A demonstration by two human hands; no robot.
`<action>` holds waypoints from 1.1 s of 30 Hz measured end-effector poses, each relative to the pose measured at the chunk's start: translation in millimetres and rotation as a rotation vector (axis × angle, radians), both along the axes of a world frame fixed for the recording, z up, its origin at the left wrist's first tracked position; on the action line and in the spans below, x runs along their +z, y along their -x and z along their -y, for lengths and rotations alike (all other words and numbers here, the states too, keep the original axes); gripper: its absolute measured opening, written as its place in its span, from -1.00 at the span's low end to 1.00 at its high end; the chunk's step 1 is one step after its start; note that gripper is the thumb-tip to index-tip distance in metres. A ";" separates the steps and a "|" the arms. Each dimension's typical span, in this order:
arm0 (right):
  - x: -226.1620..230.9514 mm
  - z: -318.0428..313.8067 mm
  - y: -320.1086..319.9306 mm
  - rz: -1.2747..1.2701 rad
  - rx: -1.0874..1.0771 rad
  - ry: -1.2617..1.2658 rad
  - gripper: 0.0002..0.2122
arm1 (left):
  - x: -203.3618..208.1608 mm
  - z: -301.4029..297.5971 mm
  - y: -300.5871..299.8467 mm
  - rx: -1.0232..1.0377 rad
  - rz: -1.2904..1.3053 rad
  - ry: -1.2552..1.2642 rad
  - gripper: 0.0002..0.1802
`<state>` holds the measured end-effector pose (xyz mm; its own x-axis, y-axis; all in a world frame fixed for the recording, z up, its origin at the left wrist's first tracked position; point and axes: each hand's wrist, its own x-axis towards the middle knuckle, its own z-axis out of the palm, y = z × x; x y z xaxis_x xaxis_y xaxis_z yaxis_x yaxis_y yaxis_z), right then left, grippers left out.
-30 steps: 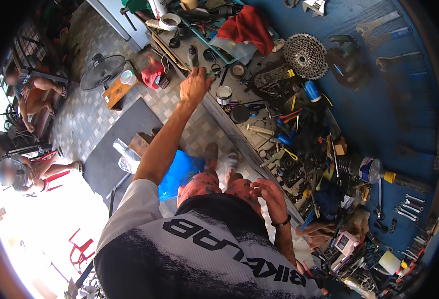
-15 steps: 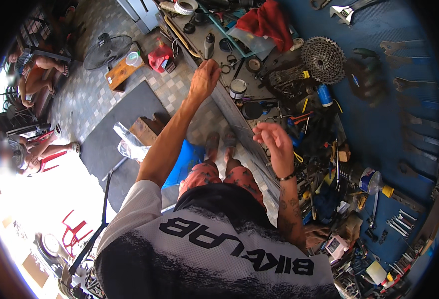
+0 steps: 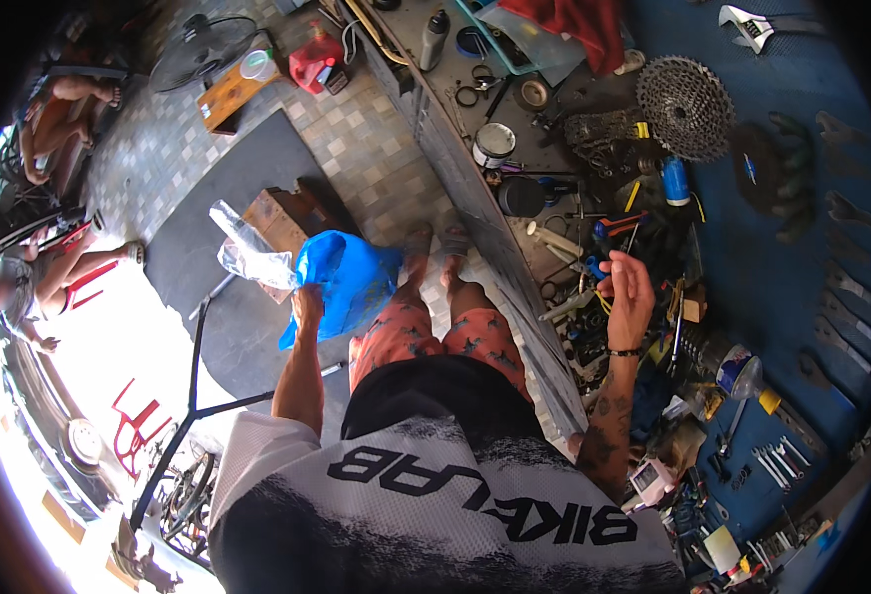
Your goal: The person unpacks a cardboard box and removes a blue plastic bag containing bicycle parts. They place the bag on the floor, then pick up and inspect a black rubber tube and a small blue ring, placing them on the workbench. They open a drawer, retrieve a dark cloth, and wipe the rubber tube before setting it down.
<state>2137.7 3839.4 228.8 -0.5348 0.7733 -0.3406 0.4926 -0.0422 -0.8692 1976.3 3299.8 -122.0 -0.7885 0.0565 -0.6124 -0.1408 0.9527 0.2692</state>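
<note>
My left hand [image 3: 307, 309] hangs low beside a blue plastic bag [image 3: 341, 282], overlapping its left edge; its fingers are mostly hidden, so I cannot tell whether it grips the bag. Beside the bag are a clear plastic wrapper [image 3: 257, 259] and a brown cardboard box [image 3: 275, 223]. My right hand [image 3: 630, 297], with a dark band at its wrist, is above the cluttered workbench, palm partly up. Its fingers are loosely bent and apart, with nothing seen in them. Nearest to it are pliers with red and blue handles [image 3: 616, 226] and several scattered hand tools.
A gear cassette [image 3: 686, 107], a blue can [image 3: 675, 182], a white tub [image 3: 494, 145] and scissors [image 3: 475, 86] lie on the bench. Wrenches [image 3: 839, 292] are on the blue surface at right. A black metal stand [image 3: 195, 342] rises at left. A fan [image 3: 203, 49] and seated people are farther off.
My left hand has moved from above the bench's edge down and left to the blue bag. My right hand has shifted right over the tools. The view has shifted, and more of the bag shows.
</note>
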 end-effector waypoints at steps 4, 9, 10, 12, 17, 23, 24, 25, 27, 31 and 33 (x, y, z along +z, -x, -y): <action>-3.5 -7.5 53.1 -0.028 0.189 -0.168 -0.81 | 33.1 -43.5 2.4 -0.039 0.123 0.379 -0.68; -27.8 -25.5 197.6 -0.229 0.599 -0.660 -0.88 | 168.5 -208.6 103.4 -0.071 -0.702 -0.485 -0.83; -36.6 -26.1 232.5 -0.240 0.635 -0.710 -0.88 | 194.0 -248.4 116.0 -0.085 -0.744 -0.683 -0.83; -52.4 -20.9 286.1 -0.060 0.676 -0.820 -0.85 | 233.2 -317.7 136.6 -0.244 -0.746 -0.789 -0.79; -84.7 -7.2 344.0 0.563 0.777 -0.937 -0.80 | 263.1 -385.3 165.1 -0.691 -0.870 -0.550 -0.79; -89.5 -35.3 320.0 0.195 0.719 -0.620 -0.79 | 249.2 -381.6 168.7 -0.413 -0.662 -0.827 -0.82; -84.8 -37.5 313.5 0.123 0.631 -0.415 -0.78 | 248.4 -379.9 167.9 -0.296 -0.588 -0.916 -0.82; -78.7 -36.5 302.9 -0.058 0.564 -0.304 -0.75 | 248.3 -378.3 166.0 -0.094 -0.397 -1.053 -0.82; -62.1 -28.6 282.2 -0.292 0.523 -0.133 -0.81 | 249.6 -374.3 160.8 0.324 -0.040 -1.322 -0.82; -39.1 0.7 255.8 -0.382 0.865 -0.474 -0.80 | 254.6 -365.8 142.3 0.842 0.534 -1.738 -0.81; -39.9 0.5 259.2 -0.295 0.710 -0.596 -0.78 | 258.3 -359.1 135.7 0.894 0.662 -1.829 -0.78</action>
